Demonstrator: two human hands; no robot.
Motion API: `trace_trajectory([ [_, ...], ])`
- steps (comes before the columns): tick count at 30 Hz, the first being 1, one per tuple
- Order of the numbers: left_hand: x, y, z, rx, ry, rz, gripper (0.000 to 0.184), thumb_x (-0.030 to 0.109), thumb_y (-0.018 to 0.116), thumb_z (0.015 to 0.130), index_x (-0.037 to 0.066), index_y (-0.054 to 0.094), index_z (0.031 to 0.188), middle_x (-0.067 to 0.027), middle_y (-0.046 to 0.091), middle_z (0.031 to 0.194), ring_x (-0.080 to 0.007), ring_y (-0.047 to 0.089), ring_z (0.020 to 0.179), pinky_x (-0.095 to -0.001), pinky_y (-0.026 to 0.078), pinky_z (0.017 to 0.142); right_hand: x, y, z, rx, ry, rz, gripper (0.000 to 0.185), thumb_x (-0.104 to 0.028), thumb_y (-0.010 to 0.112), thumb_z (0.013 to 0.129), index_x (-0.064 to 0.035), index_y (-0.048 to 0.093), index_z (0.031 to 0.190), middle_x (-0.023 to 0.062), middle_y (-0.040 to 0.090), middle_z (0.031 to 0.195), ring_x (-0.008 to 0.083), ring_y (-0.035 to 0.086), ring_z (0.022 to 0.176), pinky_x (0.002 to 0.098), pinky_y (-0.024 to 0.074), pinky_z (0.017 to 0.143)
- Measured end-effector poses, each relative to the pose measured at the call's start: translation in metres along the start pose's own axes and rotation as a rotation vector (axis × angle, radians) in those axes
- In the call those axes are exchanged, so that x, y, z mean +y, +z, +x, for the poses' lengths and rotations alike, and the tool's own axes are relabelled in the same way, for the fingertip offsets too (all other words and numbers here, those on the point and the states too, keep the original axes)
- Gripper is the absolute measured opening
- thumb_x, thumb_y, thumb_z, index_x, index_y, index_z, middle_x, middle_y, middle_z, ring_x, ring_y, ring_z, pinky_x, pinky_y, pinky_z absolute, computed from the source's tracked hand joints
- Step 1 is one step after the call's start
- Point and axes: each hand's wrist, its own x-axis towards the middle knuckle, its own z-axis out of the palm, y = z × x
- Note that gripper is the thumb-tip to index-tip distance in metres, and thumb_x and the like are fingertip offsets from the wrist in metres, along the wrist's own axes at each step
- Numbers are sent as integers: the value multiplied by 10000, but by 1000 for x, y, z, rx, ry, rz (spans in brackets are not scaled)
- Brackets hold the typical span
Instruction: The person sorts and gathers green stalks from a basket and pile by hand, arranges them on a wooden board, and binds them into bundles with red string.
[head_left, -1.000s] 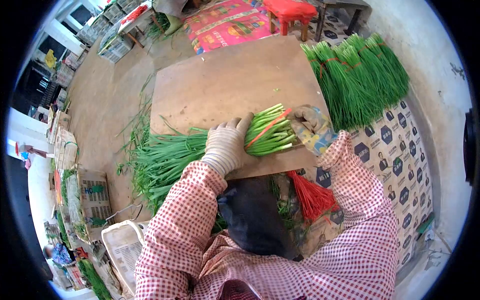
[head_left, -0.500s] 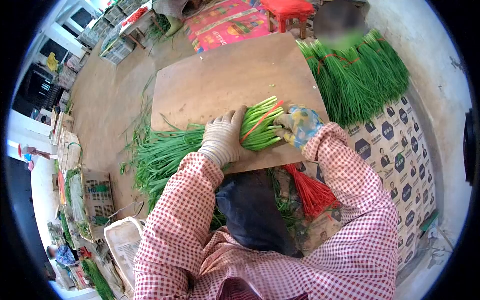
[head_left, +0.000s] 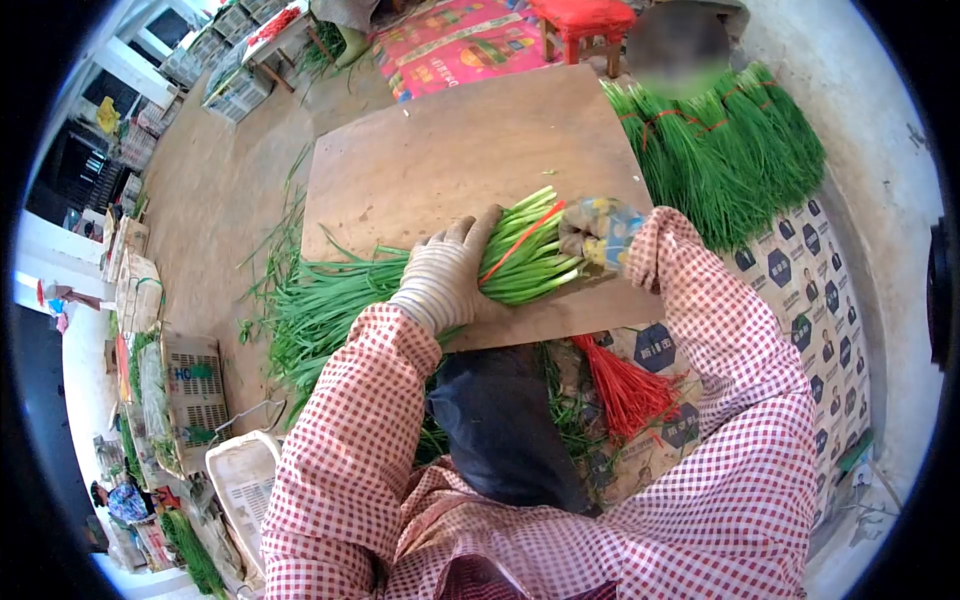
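Note:
A bundle of green chives point(head_left: 345, 300) lies across the near edge of the wooden board, pale stem ends to the right and leaves hanging off to the left. Around its stems runs a red tie point(head_left: 522, 242). My left hand point(head_left: 452, 272), in a striped work glove, is closed over the bundle just left of that tie. At the cut stem ends is my right hand point(head_left: 600, 236), in a blue and yellow patterned glove with curled fingers. What those fingers hold, if anything, is hidden.
The wooden board point(head_left: 460, 140) has small scraps on it. Tied chive bundles point(head_left: 715, 150) are stacked to the right by the wall. Red ties point(head_left: 630, 390) hang below the board's near edge. A red stool point(head_left: 585, 20) stands beyond; a white basket point(head_left: 240, 470) is at lower left.
My right hand has shifted slightly right and its fingers have curled in more at the stem ends. My left hand keeps its hold on the chives.

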Motion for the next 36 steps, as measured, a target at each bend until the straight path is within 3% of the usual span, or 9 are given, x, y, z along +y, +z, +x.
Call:
trace_trajectory([
  [6,-1,-7,7,-123,-78,-2,1162,430,866,490,120,289,1449,-186,522,1298,-389,523,1187,-465,428,1000,-4,-3,-12,53,118,285,222,-218,689,847,-53,657,992,129,668,834,235,651,820,356,505,743],
  [8,-2,-9,7,-104,-48,-7,1162,433,865,488,122,289,1447,-182,528,1291,-385,526,1184,-464,431,995,-7,0,-30,303,-28,328,267,-231,693,846,-62,647,1047,123,656,893,215,640,847,352,502,770],
  [14,-4,-7,8,-104,-11,-73,1178,416,875,461,98,301,1439,-221,525,1295,-400,513,1191,-461,420,1016,-19,31,-39,170,-130,-193,375,-278,733,808,-138,631,1141,156,623,1056,357,624,962,426,520,844],
  [16,-4,-7,6,-95,-4,-34,1192,418,878,448,78,302,1435,-214,526,1297,-395,513,1193,-461,420,1011,-23,32,-31,277,-267,-316,359,-309,755,762,-168,653,1076,137,613,961,338,623,850,435,526,740],
  [17,-4,-5,5,-92,-11,-36,1192,418,878,448,78,302,1435,-214,526,1297,-395,513,1193,-461,420,1011,-23,26,-33,101,-138,-394,314,-314,650,855,-131,636,1109,152,635,1048,359,618,985,430,511,845],
  [21,-5,-3,5,-48,19,-51,1218,428,886,441,55,290,1435,-222,528,1291,-393,515,1194,-460,417,1007,-22,27,-34,127,-204,-470,295,-326,595,883,-117,633,1088,152,637,1031,361,625,967,427,510,837],
  [23,-5,-4,4,-36,14,-52,1226,428,889,438,49,284,1436,-228,528,1288,-395,515,1194,-459,414,1008,-15,33,-26,4,60,-312,280,-272,644,860,-128,635,1100,147,619,1028,355,621,926,434,520,799],
  [32,-5,11,0,38,0,-13,1144,468,868,492,12,324,1389,-237,509,1308,-392,510,1203,-455,404,1014,-1,9,-28,-42,-170,-153,190,-147,709,808,-95,638,977,124,614,827,312,627,810,379,511,701],
  [36,4,18,-10,67,-22,55,1078,482,846,520,31,358,1369,-196,513,1291,-374,518,1186,-463,397,1000,7,-18,-29,-197,22,100,271,-187,738,805,-60,644,1025,112,642,918,272,631,864,383,516,771],
])
